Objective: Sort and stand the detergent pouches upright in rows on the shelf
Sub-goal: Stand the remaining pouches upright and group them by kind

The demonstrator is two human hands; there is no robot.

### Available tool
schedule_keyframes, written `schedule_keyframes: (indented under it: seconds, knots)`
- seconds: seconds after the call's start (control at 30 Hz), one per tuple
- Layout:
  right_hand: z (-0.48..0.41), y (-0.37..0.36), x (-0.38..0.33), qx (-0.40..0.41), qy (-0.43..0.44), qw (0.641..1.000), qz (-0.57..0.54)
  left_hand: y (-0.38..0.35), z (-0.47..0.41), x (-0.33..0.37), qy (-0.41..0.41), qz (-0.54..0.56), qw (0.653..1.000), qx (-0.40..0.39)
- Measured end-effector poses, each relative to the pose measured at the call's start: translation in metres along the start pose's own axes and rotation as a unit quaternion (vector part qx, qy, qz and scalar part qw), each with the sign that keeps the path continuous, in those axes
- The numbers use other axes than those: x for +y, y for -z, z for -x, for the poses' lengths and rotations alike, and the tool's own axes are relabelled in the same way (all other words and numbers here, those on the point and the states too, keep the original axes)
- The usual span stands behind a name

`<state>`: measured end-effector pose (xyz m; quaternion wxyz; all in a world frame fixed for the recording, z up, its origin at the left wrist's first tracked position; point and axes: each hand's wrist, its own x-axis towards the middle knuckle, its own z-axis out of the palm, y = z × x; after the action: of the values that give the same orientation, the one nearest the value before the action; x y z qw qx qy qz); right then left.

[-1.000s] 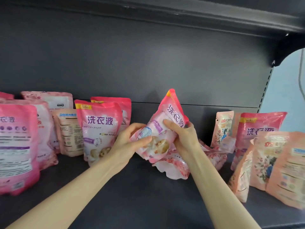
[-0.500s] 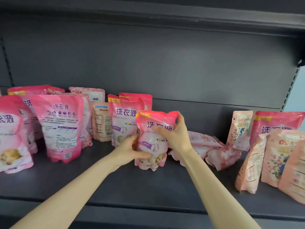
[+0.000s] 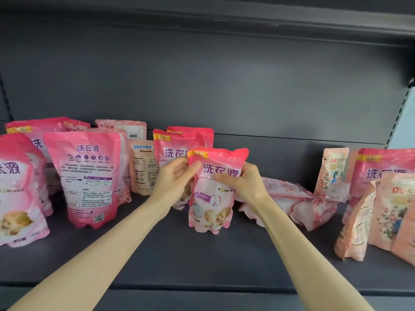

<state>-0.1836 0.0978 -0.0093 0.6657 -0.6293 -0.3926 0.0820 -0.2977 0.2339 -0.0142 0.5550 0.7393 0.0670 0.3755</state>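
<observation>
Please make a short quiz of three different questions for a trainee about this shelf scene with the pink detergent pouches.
1. True or false: the bright pink plastic detergent pouch held by the left hand and the right hand stands upright, its base on the dark grey metal shelf.
2. Where do the flat-lying pink pouches lie? A) left of the held pouch B) right of it C) on top of it
3. Fill in: the tall pink pouch at the left shows its ____ side, with a QR code.

Key: 1 true; 2 B; 3 back
</observation>
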Motion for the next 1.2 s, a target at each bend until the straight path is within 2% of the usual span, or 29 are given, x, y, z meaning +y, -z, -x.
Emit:
schedule_keyframes:
  seconds: [0.1, 0.23, 0.3, 0.43, 0.53, 0.63, 0.7, 0.77, 0.83, 0.9, 0.97, 1.1, 1.17, 1.2]
  knots:
    - [0.001, -0.004, 0.001, -0.03, -0.019, 0.999, 0.001, 0.008, -0.01, 0.005, -0.012, -0.027, 0.999, 0.034]
    - [0.012, -0.004, 0.014, -0.168, -0.121, 0.978, 0.021, 0.017, -0.018, 0.005, -0.001, -0.028, 0.999, 0.025]
    - [0.013, -0.007, 0.018, -0.156, -0.117, 0.98, 0.038, 0.02, -0.021, 0.005, -0.004, -0.041, 0.999, 0.028]
    - [0.002, -0.019, 0.027, -0.071, -0.071, 0.993, 0.058, 0.027, -0.025, -0.005, 0.02, -0.011, 0.998, 0.057]
    - [0.003, -0.023, 0.038, -0.116, -0.086, 0.985, 0.094, 0.031, -0.024, -0.005, 0.027, 0.005, 0.999, 0.04]
    - [0.006, -0.025, 0.043, -0.143, -0.103, 0.976, 0.128, 0.033, -0.026, 0.014, -0.065, -0.022, 0.998, 0.011]
    - [0.005, -0.027, 0.043, -0.138, -0.106, 0.977, 0.121, 0.035, -0.032, 0.027, -0.163, -0.132, 0.978, 0.013]
    - [0.003, -0.03, 0.041, -0.145, -0.108, 0.976, 0.119, 0.033, -0.041, 0.039, -0.231, -0.266, 0.936, -0.008]
    - [0.003, -0.032, 0.041, -0.146, -0.104, 0.977, 0.115, 0.03, -0.051, 0.048, -0.241, -0.403, 0.881, -0.052]
    - [0.005, -0.033, 0.042, -0.137, -0.098, 0.98, 0.109, 0.025, -0.059, 0.052, -0.24, -0.471, 0.845, -0.081]
    - [0.005, -0.033, 0.043, -0.134, -0.093, 0.981, 0.107, 0.023, -0.062, 0.053, -0.249, -0.438, 0.86, -0.079]
    - [0.003, -0.032, 0.047, -0.14, -0.094, 0.979, 0.111, 0.027, -0.063, 0.05, -0.221, -0.319, 0.922, -0.016]
    - [0.003, -0.034, 0.049, -0.136, -0.091, 0.979, 0.119, 0.03, -0.063, 0.048, -0.219, -0.315, 0.923, 0.013]
    - [0.003, -0.036, 0.049, -0.132, -0.09, 0.979, 0.125, 0.031, -0.063, 0.046, -0.235, -0.338, 0.911, 0.022]
